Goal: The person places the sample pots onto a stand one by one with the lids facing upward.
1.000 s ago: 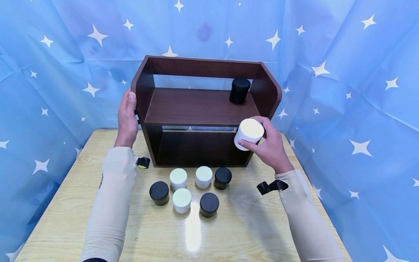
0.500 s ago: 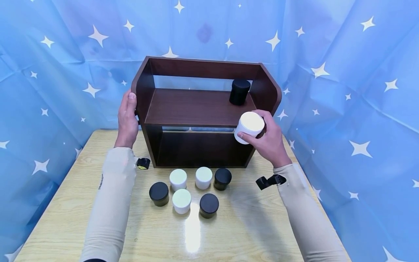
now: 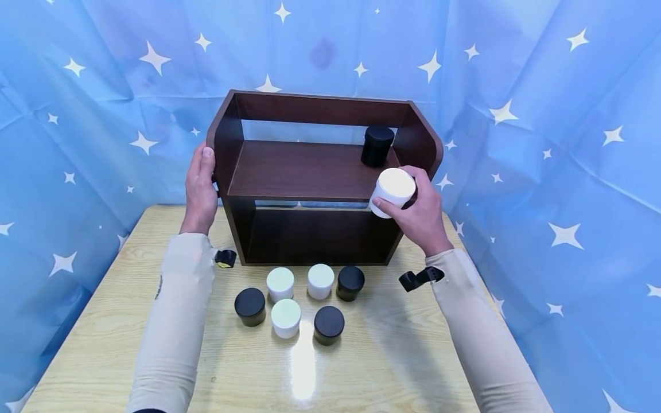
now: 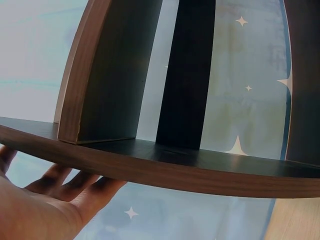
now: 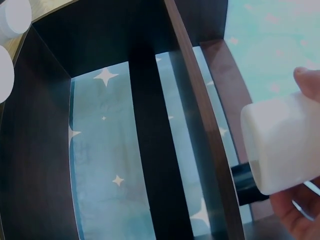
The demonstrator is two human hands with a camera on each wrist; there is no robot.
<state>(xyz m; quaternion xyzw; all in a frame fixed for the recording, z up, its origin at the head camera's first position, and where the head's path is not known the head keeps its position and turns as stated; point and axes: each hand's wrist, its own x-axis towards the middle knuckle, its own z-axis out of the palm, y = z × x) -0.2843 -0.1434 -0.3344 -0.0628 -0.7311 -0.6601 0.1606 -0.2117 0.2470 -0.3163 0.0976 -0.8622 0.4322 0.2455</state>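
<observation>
Right grip (image 3: 424, 212) pinches the white lidded jar (image 3: 391, 195), held in front of the two-tier shelf (image 3: 310, 183)! Beyond that grip, a black jar (image 3: 377, 148) stands on the upper tier (image 3: 294, 160). Left grip (image 3: 200, 189), fingers (image 4: 100, 197) extended, touches the side panel (image 3: 227, 149); below and between both grips, three white jars (image 3: 286, 319) and three black jars (image 3: 329, 326) dot the tabletop (image 3: 248, 373).
</observation>
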